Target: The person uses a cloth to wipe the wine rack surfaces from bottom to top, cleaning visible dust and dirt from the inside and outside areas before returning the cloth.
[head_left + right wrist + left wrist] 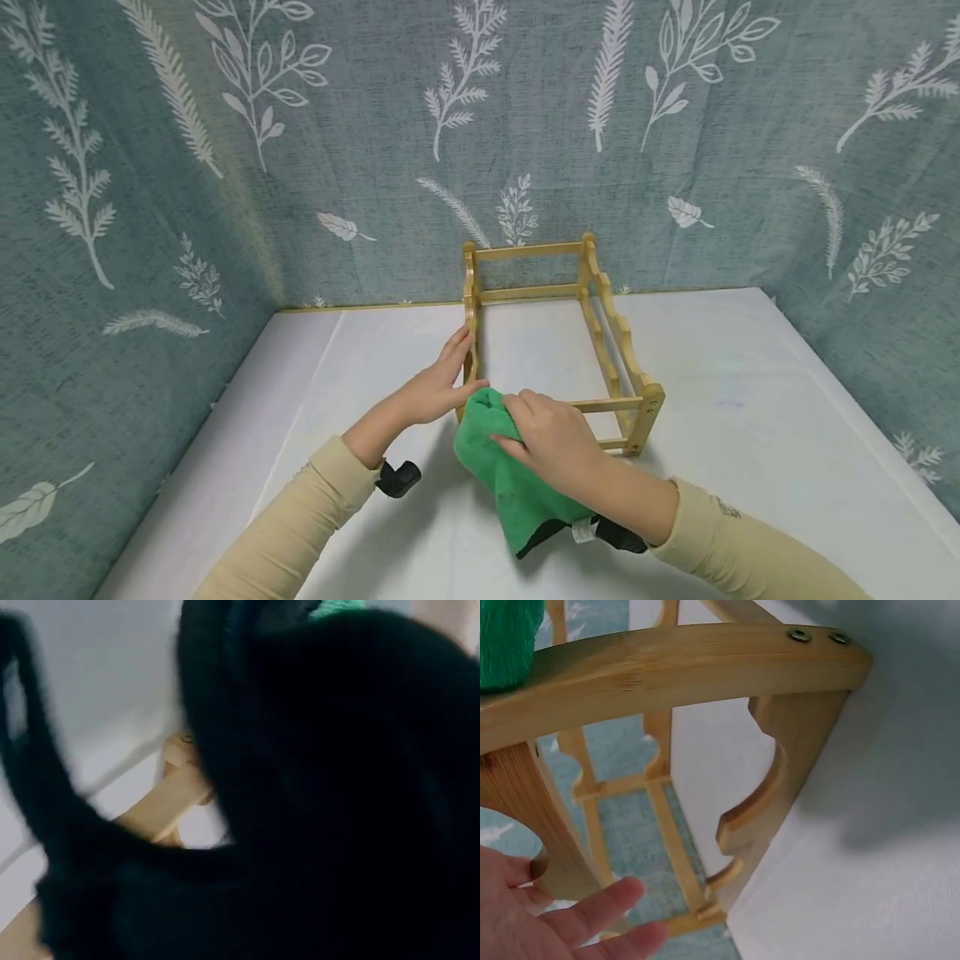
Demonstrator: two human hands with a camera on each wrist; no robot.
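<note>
Rack point(611, 405) ran lengthwise away; I had right grip point(553, 437) clutching cloth point(486, 454) at its near-left corner, left grip point(431, 392) uncurled alongside.

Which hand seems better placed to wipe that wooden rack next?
Probably the right hand: it grips the green cloth at the near corner of the wooden rack; the left hand has none.

Drapes point(367, 142) round my table point(750, 400)
I see pale leaf prints point(684, 212) on the drapes, behind and either side of the white table.
</note>
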